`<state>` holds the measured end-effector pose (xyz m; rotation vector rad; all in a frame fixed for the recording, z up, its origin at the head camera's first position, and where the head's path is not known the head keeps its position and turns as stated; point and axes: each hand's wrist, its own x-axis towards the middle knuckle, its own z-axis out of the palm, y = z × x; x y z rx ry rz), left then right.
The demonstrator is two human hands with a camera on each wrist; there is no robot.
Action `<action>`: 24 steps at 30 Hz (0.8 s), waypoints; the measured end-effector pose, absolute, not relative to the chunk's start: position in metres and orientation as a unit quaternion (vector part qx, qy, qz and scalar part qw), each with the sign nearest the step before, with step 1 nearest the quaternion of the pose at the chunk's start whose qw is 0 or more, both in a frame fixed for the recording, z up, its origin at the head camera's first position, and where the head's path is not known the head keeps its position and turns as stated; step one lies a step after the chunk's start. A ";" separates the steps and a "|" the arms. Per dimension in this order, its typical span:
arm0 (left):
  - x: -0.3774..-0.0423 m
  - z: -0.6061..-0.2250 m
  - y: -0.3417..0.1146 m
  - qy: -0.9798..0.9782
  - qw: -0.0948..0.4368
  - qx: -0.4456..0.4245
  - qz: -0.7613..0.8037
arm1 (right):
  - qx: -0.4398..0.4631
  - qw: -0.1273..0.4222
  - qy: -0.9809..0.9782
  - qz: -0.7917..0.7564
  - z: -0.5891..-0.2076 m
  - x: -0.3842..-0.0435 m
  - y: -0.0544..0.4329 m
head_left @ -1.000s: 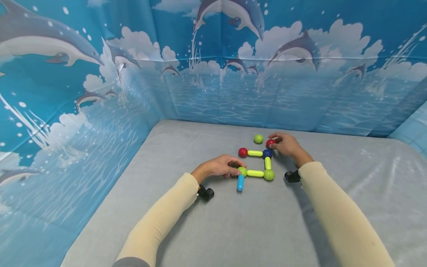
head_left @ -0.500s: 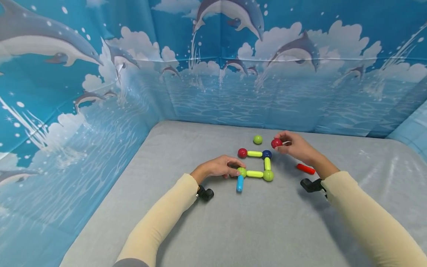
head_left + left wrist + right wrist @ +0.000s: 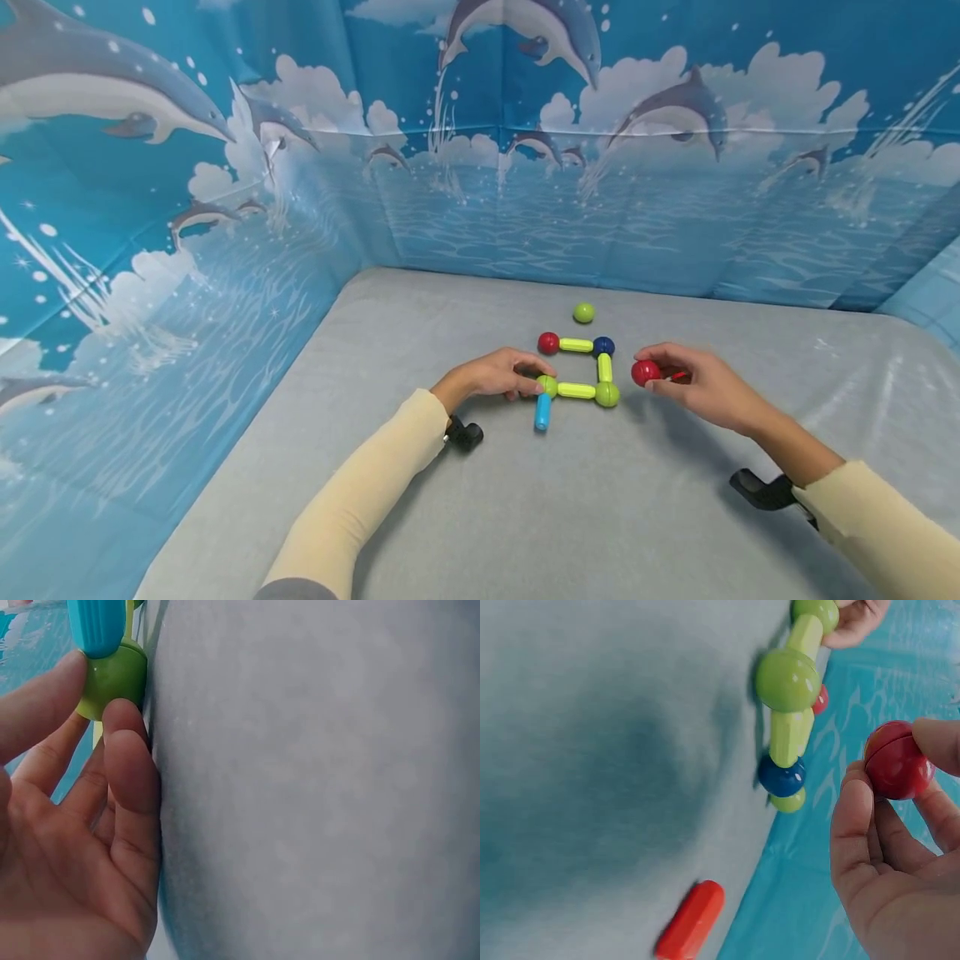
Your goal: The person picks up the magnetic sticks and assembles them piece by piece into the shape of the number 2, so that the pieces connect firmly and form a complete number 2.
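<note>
My right hand (image 3: 705, 387) pinches a red ball (image 3: 646, 372) between thumb and fingertips, just right of a joined frame of balls and rods. My left hand (image 3: 498, 372) holds the green ball (image 3: 112, 682) at the frame's near left corner with thumb and fingers. From that ball a blue rod (image 3: 542, 412) points toward me. Yellow-green rods (image 3: 577, 390) link it to another green ball (image 3: 607, 394), a dark blue ball (image 3: 603, 347) and a second red ball (image 3: 549, 342). The frame's left side is open.
A loose green ball (image 3: 584, 312) lies behind the frame. A red rod (image 3: 691, 921) lies on the grey tabletop (image 3: 525, 517), mostly hidden under my right hand in the head view. A blue dolphin-print sheet (image 3: 480, 208) hangs along the back and left sides.
My right hand has lifted the red ball from beside the dark blue ball and carried it right and toward me, now over the red rod. My left hand stays in place.
</note>
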<state>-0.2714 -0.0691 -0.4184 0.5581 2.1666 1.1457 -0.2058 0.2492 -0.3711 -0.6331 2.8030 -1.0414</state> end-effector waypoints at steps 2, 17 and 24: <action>-0.271 -0.418 -0.069 0.820 0.309 0.213 0.433 | -0.201 0.049 0.915 -0.348 -0.374 -0.201 0.252; -0.270 -0.418 -0.068 0.822 0.304 0.219 0.428 | -0.145 0.133 0.863 -0.465 -0.389 -0.174 0.242; -0.271 -0.421 -0.070 0.823 0.302 0.215 0.430 | -0.206 0.176 0.851 -0.450 -0.394 -0.164 0.219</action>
